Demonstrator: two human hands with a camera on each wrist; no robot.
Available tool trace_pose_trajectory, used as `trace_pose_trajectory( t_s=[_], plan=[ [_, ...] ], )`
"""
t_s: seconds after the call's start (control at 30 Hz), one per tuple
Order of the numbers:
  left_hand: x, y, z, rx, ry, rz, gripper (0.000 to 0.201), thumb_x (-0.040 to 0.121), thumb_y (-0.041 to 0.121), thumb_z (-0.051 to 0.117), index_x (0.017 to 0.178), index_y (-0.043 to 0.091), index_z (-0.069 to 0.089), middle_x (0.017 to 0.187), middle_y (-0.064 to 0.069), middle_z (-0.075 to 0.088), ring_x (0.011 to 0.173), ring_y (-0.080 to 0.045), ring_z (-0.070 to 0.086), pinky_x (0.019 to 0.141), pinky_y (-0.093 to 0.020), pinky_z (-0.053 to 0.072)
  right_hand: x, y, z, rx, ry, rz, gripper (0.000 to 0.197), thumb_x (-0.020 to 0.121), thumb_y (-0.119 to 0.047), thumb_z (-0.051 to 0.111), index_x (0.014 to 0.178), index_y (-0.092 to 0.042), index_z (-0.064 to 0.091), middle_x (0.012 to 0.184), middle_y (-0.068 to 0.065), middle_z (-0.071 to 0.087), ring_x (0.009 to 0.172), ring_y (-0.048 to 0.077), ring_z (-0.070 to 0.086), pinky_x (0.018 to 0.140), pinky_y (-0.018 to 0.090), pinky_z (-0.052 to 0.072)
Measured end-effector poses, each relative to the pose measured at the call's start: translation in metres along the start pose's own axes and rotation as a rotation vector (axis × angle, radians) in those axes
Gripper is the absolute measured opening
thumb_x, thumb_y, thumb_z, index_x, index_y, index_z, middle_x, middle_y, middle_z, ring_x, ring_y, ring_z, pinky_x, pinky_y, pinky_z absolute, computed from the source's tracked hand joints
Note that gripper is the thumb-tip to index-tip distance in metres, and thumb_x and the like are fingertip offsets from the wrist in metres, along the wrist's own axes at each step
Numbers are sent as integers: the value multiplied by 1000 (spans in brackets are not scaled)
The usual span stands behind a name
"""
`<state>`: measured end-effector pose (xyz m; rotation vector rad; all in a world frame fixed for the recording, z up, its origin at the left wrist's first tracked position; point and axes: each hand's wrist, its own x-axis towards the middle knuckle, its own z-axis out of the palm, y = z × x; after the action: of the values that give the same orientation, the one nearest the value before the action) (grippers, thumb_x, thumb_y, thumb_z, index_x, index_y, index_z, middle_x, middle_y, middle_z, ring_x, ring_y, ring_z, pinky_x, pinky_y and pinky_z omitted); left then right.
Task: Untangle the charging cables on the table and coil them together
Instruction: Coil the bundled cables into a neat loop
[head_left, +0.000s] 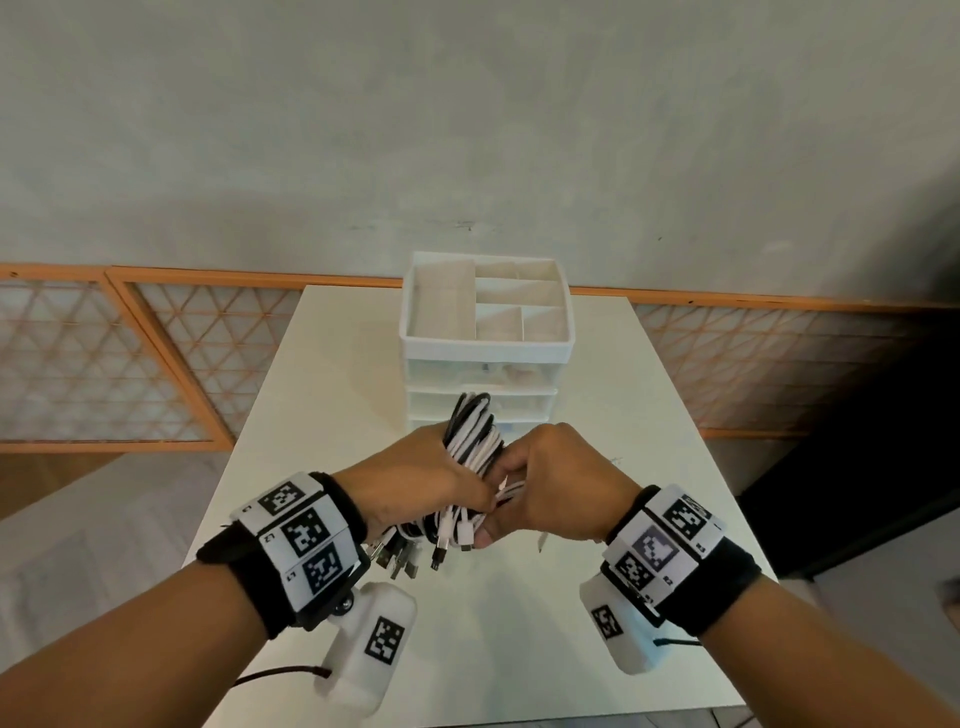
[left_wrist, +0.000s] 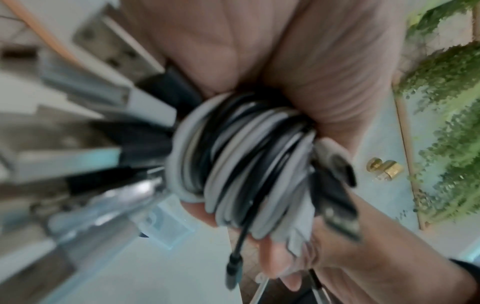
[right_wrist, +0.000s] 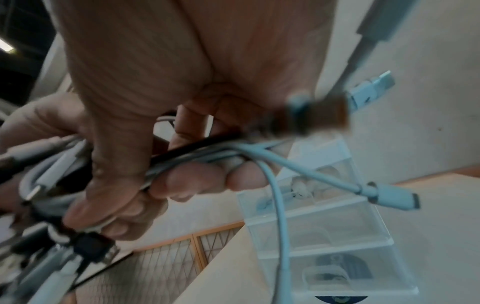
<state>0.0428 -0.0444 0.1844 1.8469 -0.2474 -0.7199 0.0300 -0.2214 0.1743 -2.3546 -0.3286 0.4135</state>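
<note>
Cables (head_left: 471, 441) bundled upright — our left hand (head_left: 410, 480) clamps the coil, right hand (head_left: 556, 486) pinches loose ends so nothing unwinds.

Both bare forearms are wearing black wrist straps (head_left: 727, 587) carrying white blocks printed with black square codes (head_left: 305, 535), and white camera pods (head_left: 371, 644) (each trailing a thin black wire) are hanging underneath.
</note>
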Motion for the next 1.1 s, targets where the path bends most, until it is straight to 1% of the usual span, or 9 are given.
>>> trace_pose_trajectory(
  t_s=[0.13, 0.23, 0.43, 0.53, 0.6, 0.67, 0.73, 0.87, 1.1],
  plan=[
    [1, -3, -9, -76, 113, -28, 20, 70, 2, 75, 86, 3, 63, 67, -9, 60, 58, -22, 60, 56, -31, 49, -3, 12, -16, 310, 6, 18, 31, 69, -16, 92, 94, -15, 75, 79, 14, 75, 63, 19, 64, 65, 33, 54],
    [-1, -5, -10, -122, 95, -39, 27, 63, 10, 79, 85, 4, 64, 71, -14, 60, 62, -27, 59, 59, -34, 49, -4, 19, -20, 320, 67, 14, 18, 72, -17, 90, 82, -10, 77, 78, 20, 74, 62, 21, 60, 64, 35, 49],
    [3, -5, -3, -124, 151, -31, 17, 71, 3, 72, 83, -2, 60, 68, -15, 59, 58, -23, 59, 55, -30, 48, -2, 14, 0, 240, 50, -12, 16, 75, -18, 88, 85, -12, 77, 67, -7, 70, 57, -1, 57, 60, 17, 44],
    [8, -7, -12, -179, 333, 23, 32, 71, 7, 70, 98, -10, 64, 78, -25, 68, 69, -32, 69, 65, -34, 52, -6, 20, 9, 248, -17, 49, 43, 73, -44, 87, 106, -25, 66, 75, -11, 68, 66, 0, 60, 67, 20, 46],
    [9, -3, -15, -269, 390, 88, 19, 77, 1, 68, 91, -11, 65, 86, -31, 69, 79, -36, 69, 68, -34, 52, -6, 19, 19, 192, -52, 48, 59, 65, -57, 86, 112, -32, 60, 91, -11, 69, 83, 2, 65, 78, 23, 52],
    [7, 6, -15, -349, 397, 140, 7, 81, -5, 63, 82, -4, 70, 88, -29, 71, 81, -32, 66, 70, -33, 51, -2, 16, 30, 138, -13, -5, 47, 75, -48, 84, 109, -25, 62, 93, -13, 66, 87, 2, 64, 84, 25, 54],
    [7, 10, -19, -399, 401, 181, 8, 78, -3, 65, 81, 1, 72, 89, -28, 71, 82, -30, 65, 74, -35, 51, -2, 14, 30, 143, 50, -69, 24, 87, -32, 77, 95, -16, 61, 79, -11, 59, 70, 6, 55, 71, 25, 49],
    [5, 0, -36, -502, 454, 174, 23, 68, 8, 66, 89, -1, 71, 87, -20, 71, 88, -31, 70, 76, -37, 56, -11, 22, 15, 596, 144, -76, 18, 91, -7, 71, 106, -17, 67, 65, 1, 57, 57, 19, 46, 56, 24, 43],
    [3, -4, -20, -368, 241, 108, 48, 69, 19, 77, 102, -14, 64, 90, -27, 67, 80, -33, 66, 74, -40, 54, -3, 9, 23, 406, 95, -116, 13, 93, -13, 71, 95, -22, 80, 64, -7, 68, 58, 1, 56, 65, 19, 47]
  ],
)
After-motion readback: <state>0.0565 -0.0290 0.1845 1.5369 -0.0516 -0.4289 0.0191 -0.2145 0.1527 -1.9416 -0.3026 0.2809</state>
